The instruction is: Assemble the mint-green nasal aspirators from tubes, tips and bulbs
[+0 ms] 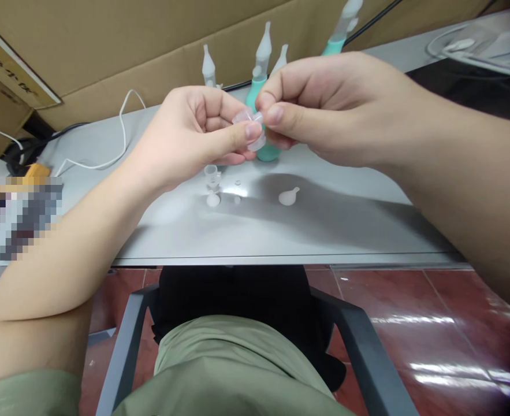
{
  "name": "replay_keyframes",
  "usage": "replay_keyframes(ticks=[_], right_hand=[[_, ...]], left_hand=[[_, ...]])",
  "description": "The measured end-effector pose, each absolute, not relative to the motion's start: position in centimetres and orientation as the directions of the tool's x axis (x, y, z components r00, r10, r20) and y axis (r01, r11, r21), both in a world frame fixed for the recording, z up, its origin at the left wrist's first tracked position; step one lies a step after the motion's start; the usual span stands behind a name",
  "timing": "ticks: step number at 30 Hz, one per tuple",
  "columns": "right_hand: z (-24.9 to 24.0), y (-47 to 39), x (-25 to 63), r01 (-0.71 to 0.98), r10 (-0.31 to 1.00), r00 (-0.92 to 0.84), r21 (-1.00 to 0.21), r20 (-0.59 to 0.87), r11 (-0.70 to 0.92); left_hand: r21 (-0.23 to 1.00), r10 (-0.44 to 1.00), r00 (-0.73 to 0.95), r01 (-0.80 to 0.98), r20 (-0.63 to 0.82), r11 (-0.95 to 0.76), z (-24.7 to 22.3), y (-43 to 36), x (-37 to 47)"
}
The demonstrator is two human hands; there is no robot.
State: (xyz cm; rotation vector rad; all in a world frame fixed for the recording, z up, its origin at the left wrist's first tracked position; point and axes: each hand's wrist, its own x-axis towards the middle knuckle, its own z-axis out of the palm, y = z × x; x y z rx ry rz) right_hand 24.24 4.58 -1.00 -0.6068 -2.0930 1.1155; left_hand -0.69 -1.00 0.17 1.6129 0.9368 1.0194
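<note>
My left hand (211, 124) pinches a small clear plastic piece (257, 141) between thumb and fingers, above the grey table. Against the upper right side of this piece, my right hand (315, 110) has its thumb and forefinger closed; whatever lies between those fingertips is too small to name. Below the hands on the table are a small clear cup-like part (211, 174), a white round piece (213, 200), two tiny pieces near it, and a white teardrop-shaped tip (288, 197). Behind the hands stands a teal bulb (268, 153) with a pointed white tip.
More white-tipped bulbs stand along the cardboard wall (151, 40), one teal one (335, 46) at the upper right. A white cable (125, 130) crosses the table's left part. Orange and white items lie at the far left. A black item (475, 86) and coiled cables are at the right.
</note>
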Motion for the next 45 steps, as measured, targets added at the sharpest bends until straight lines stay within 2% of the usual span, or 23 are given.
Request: replay_keyframes(ticks=[5, 10, 13, 16, 20, 27, 33, 37, 41, 45], right_hand=[[-1.0, 4.2, 24.3, 0.091, 0.683, -0.648, -0.855, 0.338, 0.510], [-0.6, 3.2, 24.3, 0.135, 0.696, -0.501, -0.748, 0.515, 0.650], [-0.6, 2.7, 24.1, 0.183, 0.710, -0.440, -0.719, 0.550, 0.671], [-0.8, 2.5, 23.9, 0.191, 0.746, -0.418, -0.753, 0.518, 0.630], [-0.8, 2.9, 24.1, 0.199, 0.745, -0.513, -0.785, 0.426, 0.586], [-0.1, 3.7, 24.5, 0.060, 0.672, -0.664, -0.873, 0.327, 0.484], [0.1, 3.6, 24.4, 0.040, 0.650, -0.693, -0.884, 0.312, 0.466], [0.3, 3.7, 24.3, 0.027, 0.651, -0.721, -0.928, 0.239, 0.371], [0.4, 3.6, 24.0, 0.023, 0.648, -0.740, -0.956, 0.179, 0.291], [0.4, 2.9, 23.8, 0.023, 0.724, -0.637, -0.932, 0.265, 0.361]], left_hand=[[0.968, 0.910, 0.356, 0.048, 0.215, -0.247, 0.1, -1.1, -0.4], [0.978, 0.946, 0.260, 0.026, 0.196, -0.209, 0.4, -1.5, 0.5], [0.975, 0.953, 0.218, 0.030, 0.209, -0.221, 0.8, -1.8, 0.9], [0.980, 0.963, 0.211, 0.069, 0.170, -0.188, 1.0, -2.1, 1.0], [0.980, 0.954, 0.235, 0.036, 0.184, -0.197, 1.0, -2.0, 0.8], [0.985, 0.941, 0.310, 0.056, 0.136, -0.161, 1.1, -1.9, 0.1], [0.982, 0.932, 0.337, 0.088, 0.132, -0.170, 0.8, -1.9, 0.0], [0.974, 0.934, 0.316, 0.091, 0.167, -0.205, 0.7, -1.7, 0.1], [0.976, 0.930, 0.340, 0.111, 0.141, -0.189, 0.8, -1.5, 0.0], [0.956, 0.922, 0.314, 0.111, 0.225, -0.271, -0.1, -1.0, 0.2]])
